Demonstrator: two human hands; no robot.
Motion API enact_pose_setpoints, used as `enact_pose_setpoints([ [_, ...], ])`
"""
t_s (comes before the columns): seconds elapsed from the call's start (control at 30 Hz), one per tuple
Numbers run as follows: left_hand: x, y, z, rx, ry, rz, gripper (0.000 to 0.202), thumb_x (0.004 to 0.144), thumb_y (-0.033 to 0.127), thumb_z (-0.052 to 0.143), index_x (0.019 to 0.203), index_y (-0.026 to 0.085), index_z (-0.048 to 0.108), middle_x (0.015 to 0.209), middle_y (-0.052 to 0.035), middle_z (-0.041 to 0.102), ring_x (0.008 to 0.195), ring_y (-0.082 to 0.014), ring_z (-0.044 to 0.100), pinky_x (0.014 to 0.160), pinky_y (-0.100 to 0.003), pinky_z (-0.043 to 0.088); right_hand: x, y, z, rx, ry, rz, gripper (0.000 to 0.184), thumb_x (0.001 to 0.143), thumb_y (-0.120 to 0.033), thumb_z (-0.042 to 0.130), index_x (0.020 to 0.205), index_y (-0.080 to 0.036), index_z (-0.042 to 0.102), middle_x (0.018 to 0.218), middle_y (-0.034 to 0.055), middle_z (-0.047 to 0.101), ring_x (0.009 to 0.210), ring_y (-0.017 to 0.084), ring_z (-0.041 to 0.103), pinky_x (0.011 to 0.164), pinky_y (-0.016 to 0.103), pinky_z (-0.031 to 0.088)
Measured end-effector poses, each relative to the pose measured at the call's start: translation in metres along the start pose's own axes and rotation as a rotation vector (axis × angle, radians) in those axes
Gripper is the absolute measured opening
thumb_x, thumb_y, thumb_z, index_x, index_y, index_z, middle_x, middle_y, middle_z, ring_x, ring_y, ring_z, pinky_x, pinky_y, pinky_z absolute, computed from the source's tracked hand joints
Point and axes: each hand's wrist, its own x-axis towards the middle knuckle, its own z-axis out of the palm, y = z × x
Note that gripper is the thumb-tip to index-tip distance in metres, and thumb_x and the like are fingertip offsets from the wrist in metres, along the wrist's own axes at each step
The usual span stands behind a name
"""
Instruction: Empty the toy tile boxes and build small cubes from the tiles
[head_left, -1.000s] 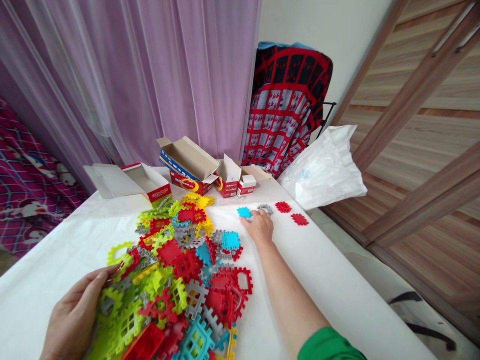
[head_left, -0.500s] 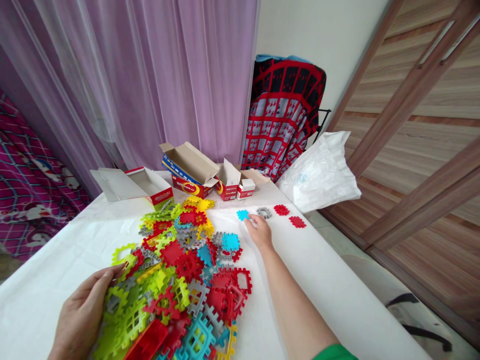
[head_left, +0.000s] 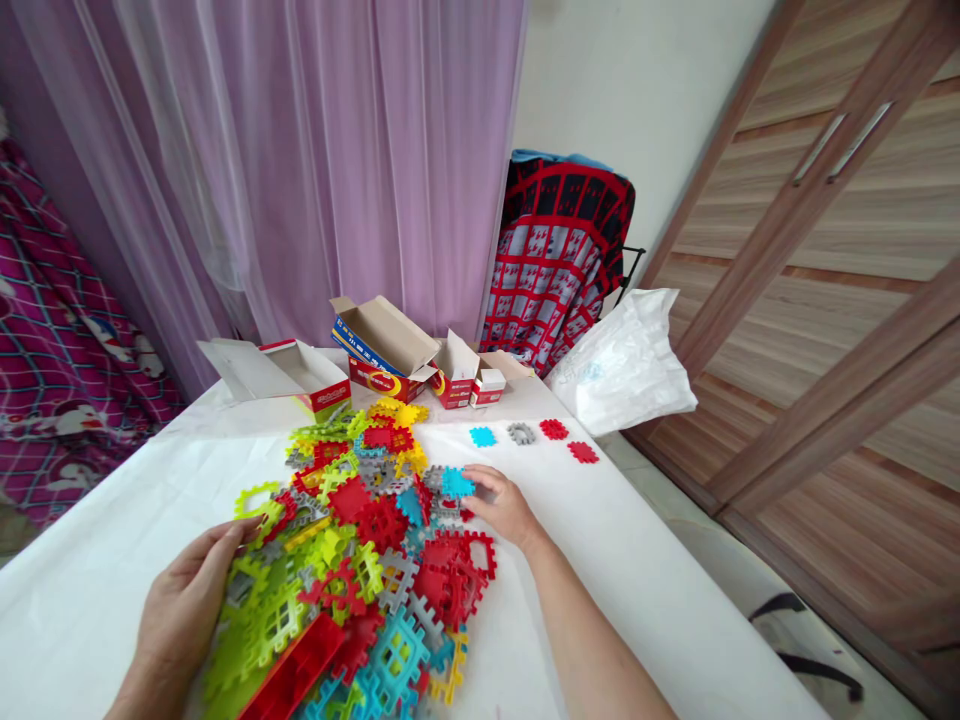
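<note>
Left hand [head_left: 184,600] pinches lime notched piece [head_left: 269,524]; right hand [head_left: 506,510] at blue square tile [head_left: 457,482], grip unclear. Risk: overlapping neighbours snagging its teeth.

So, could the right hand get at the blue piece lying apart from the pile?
Probably yes: the right hand is close, with only white cloth seeming to separate its fingers from that blue piece.

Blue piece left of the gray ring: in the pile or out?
Out. The blue piece lies flat on the white cloth, with bare cloth showing between it and the pile.
</note>
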Motion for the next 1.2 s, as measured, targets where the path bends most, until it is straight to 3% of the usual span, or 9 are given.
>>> enact_pose_setpoints([
  [0.17, 0.003, -0.004, 0.0, -0.011, 0.004, 0.005, 0.044, 0.055, 0.056, 0.058, 0.08, 0.022, 0.07, 0.094, -0.0064, 0.075, 0.104, -0.0312, 0.062, 0.099, -0.042, 0.045, 0.0, 0.0, -0.011, -0.084, 0.159, 0.138, 0.038, 0.085, -0.047, 0.052, 0.104, -0.021, 0.071, 0.107, 0.0076, 0.072, 0.098, 0.02, 0.066, 0.084, 0.031, 0.051],
  [0.3, 0.003, -0.005, 0.0, -0.016, 0.011, -0.01, 0.043, 0.054, 0.056, 0.059, 0.078, 0.022, 0.069, 0.092, -0.0063, 0.075, 0.105, -0.0323, 0.062, 0.099, -0.043, 0.045, 0.0, -0.003, -0.033, -0.49, 0.207, 0.419, 0.046, 0.094, -0.048, 0.033, 0.097, -0.024, 0.072, 0.087, 0.0054, 0.073, 0.086, 0.021, 0.066, 0.08, 0.03, 0.048],
  [0.37, 0.001, -0.003, 0.0, -0.019, 0.006, -0.022, 0.044, 0.054, 0.055, 0.059, 0.08, 0.023, 0.07, 0.093, -0.0057, 0.074, 0.107, -0.0317, 0.061, 0.1, -0.043, 0.044, 0.0, -0.002, -0.042, -0.631, 0.246, 0.505, 0.043, 0.094, -0.045, 0.034, 0.106, -0.024, 0.07, 0.09, 0.0061, 0.073, 0.089, 0.022, 0.065, 0.08, 0.031, 0.046],
  [0.5, -0.004, 0.001, 0.0, -0.01, 0.016, -0.028, 0.044, 0.053, 0.056, 0.059, 0.081, 0.023, 0.07, 0.097, -0.0053, 0.074, 0.107, -0.0316, 0.061, 0.101, -0.043, 0.044, -0.002, 0.004, -0.049, -0.676, 0.366, 0.497, 0.037, 0.09, -0.037, 0.043, 0.117, -0.022, 0.063, 0.105, 0.0052, 0.069, 0.094, 0.019, 0.062, 0.082, 0.029, 0.045],
  [0.63, -0.004, 0.002, 0.001, -0.009, 0.027, -0.026, 0.043, 0.053, 0.056, 0.059, 0.08, 0.023, 0.07, 0.095, -0.0056, 0.074, 0.105, -0.0314, 0.062, 0.098, -0.042, 0.046, -0.006, 0.005, -0.048, -0.567, 0.224, 0.402, 0.029, 0.086, -0.043, 0.052, 0.101, -0.024, 0.068, 0.101, 0.0016, 0.068, 0.086, 0.015, 0.062, 0.08, 0.027, 0.046],
  [0.87, 0.002, -0.004, 0.0, -0.003, 0.022, -0.023, 0.042, 0.055, 0.055, 0.059, 0.08, 0.023, 0.07, 0.096, -0.0054, 0.074, 0.105, -0.0312, 0.061, 0.103, -0.045, 0.042, -0.017, -0.012, -0.051, -0.688, -0.057, 0.255, 0.051, 0.069, -0.044, 0.074, 0.115, -0.025, 0.064, 0.115, 0.0056, 0.06, 0.11, 0.022, 0.055, 0.096, 0.032, 0.041],
  [0.97, 0.001, -0.004, 0.0, -0.004, 0.002, -0.006, 0.042, 0.057, 0.055, 0.058, 0.081, 0.023, 0.07, 0.099, -0.0056, 0.074, 0.108, -0.0316, 0.061, 0.106, -0.046, 0.04, -0.016, -0.013, -0.056, -0.687, -0.112, 0.261, 0.047, 0.071, -0.039, 0.072, 0.117, -0.027, 0.065, 0.114, 0.0044, 0.06, 0.109, 0.021, 0.055, 0.095, 0.03, 0.041],
  [1.07, 0.0, -0.005, 0.001, -0.016, 0.004, -0.003, 0.043, 0.058, 0.056, 0.058, 0.083, 0.023, 0.07, 0.101, -0.0056, 0.073, 0.109, -0.0323, 0.06, 0.106, -0.047, 0.04, -0.014, -0.006, -0.063, -0.663, -0.157, 0.233, 0.043, 0.078, -0.023, 0.062, 0.121, -0.03, 0.064, 0.118, 0.003, 0.06, 0.111, 0.017, 0.055, 0.097, 0.027, 0.04],
  [1.2, 0.0, -0.006, 0.002, -0.016, 0.013, -0.016, 0.04, 0.057, 0.054, 0.059, 0.081, 0.024, 0.07, 0.094, -0.0037, 0.074, 0.109, -0.031, 0.061, 0.106, -0.046, 0.04, -0.012, 0.003, -0.066, -0.722, -0.119, 0.252, 0.058, 0.077, -0.002, 0.045, 0.125, -0.03, 0.062, 0.134, 0.001, 0.055, 0.122, 0.016, 0.051, 0.103, 0.026, 0.036],
])
